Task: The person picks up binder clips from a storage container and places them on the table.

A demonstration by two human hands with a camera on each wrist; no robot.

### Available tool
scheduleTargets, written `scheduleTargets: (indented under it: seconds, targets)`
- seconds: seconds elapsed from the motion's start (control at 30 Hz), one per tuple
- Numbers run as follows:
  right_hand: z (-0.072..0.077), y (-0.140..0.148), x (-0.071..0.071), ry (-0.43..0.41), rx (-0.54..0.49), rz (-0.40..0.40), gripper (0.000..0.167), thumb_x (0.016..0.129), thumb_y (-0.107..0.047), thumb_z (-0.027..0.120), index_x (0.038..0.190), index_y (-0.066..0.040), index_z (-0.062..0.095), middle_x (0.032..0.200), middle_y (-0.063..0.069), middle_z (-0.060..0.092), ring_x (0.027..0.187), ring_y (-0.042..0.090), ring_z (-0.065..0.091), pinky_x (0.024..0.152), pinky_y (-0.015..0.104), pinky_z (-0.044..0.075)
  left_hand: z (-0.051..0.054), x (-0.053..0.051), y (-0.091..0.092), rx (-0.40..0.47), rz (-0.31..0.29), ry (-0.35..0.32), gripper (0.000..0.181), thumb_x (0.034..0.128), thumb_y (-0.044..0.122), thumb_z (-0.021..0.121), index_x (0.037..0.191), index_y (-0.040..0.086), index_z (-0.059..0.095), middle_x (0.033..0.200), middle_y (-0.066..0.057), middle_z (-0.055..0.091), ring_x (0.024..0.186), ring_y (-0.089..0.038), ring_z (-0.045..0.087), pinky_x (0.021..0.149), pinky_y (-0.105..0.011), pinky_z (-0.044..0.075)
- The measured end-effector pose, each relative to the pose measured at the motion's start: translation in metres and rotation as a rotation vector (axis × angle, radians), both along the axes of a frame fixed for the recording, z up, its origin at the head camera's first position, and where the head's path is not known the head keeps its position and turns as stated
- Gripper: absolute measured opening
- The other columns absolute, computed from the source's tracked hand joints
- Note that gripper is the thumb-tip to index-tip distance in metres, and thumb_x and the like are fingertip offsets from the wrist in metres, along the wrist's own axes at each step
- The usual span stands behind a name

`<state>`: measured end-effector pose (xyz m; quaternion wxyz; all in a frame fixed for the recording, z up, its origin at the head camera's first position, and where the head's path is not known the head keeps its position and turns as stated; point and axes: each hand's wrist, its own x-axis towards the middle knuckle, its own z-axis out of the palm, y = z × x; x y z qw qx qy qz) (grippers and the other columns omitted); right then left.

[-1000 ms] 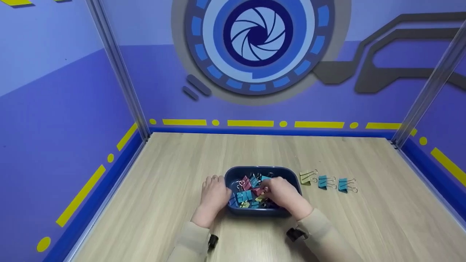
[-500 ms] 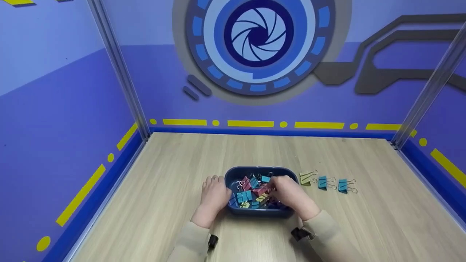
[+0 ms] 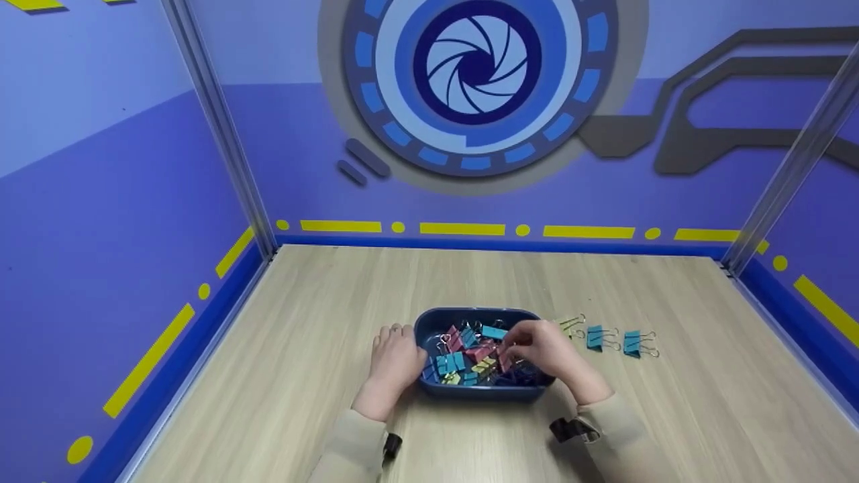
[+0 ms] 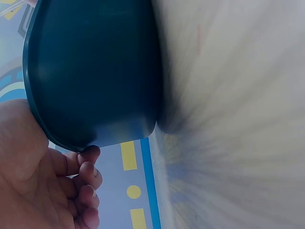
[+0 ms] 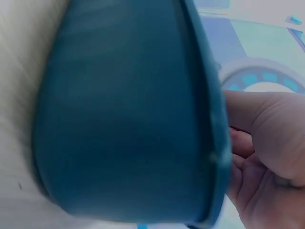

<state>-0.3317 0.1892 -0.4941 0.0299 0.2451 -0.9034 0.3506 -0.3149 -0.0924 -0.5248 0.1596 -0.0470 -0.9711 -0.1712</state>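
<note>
A dark blue tray holds many binder clips in pink, blue, yellow and dark colours. My left hand grips its left rim, thumb over the edge; in the left wrist view the fingers curl by the tray wall. Over the tray's right half, my right hand pinches a pink clip between thumb and fingers. In the right wrist view the tray wall hides the fingertips and clip from my right hand.
Right of the tray, on the wooden table, lie a yellow clip, partly behind my right hand, and two blue clips in a row. Blue-purple panels enclose the table at the back and sides.
My right hand has moved right across the tray, uncovering more clips, and a pink clip now shows at its fingertips. My left hand has stayed on the rim.
</note>
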Motion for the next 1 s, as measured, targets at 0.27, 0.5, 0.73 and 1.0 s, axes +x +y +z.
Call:
scheduleTargets:
  seconds: [0.27, 0.5, 0.73, 1.0]
  targets:
    - [0.009, 0.016, 0.003, -0.003, 0.125, -0.028, 0.012, 0.085, 0.001, 0.075, 0.096, -0.002, 0.077, 0.088, 0.007, 0.077, 0.078, 0.013, 0.070, 0.069, 0.030, 0.057, 0.002, 0.001, 0.001, 0.019, 0.009, -0.040, 0.030, 0.0878, 0.019, 0.067, 0.106, -0.005, 0.065, 0.101, -0.018, 0.065, 0.102, -0.036, 0.056, 0.085, -0.047, 0.044]
    - [0.009, 0.017, 0.005, 0.082, 0.242, -0.042, 0.012, 0.083, 0.005, 0.073, 0.092, 0.000, 0.078, 0.085, 0.011, 0.074, 0.073, 0.012, 0.064, 0.065, 0.033, 0.056, 0.002, 0.000, 0.001, 0.016, 0.007, -0.050, 0.031, 0.0884, 0.020, 0.068, 0.107, -0.005, 0.065, 0.102, -0.018, 0.065, 0.102, -0.036, 0.056, 0.086, -0.047, 0.044]
    - [0.001, 0.018, 0.001, 0.009, 0.186, -0.055, 0.011, 0.084, 0.002, 0.076, 0.093, -0.004, 0.079, 0.089, 0.006, 0.077, 0.079, 0.015, 0.070, 0.074, 0.036, 0.059, 0.003, 0.001, 0.001, 0.022, 0.003, -0.063, 0.031, 0.0889, 0.020, 0.068, 0.108, -0.005, 0.064, 0.103, -0.018, 0.065, 0.103, -0.035, 0.055, 0.087, -0.047, 0.044]
    - [-0.001, 0.026, -0.006, -0.091, 0.015, -0.076, 0.013, 0.086, -0.002, 0.075, 0.098, -0.006, 0.080, 0.093, 0.007, 0.078, 0.081, 0.012, 0.069, 0.070, 0.026, 0.057, 0.002, 0.000, 0.001, 0.018, 0.007, -0.052, 0.032, 0.0880, 0.020, 0.068, 0.107, -0.005, 0.065, 0.103, -0.019, 0.065, 0.102, -0.036, 0.055, 0.087, -0.047, 0.044]
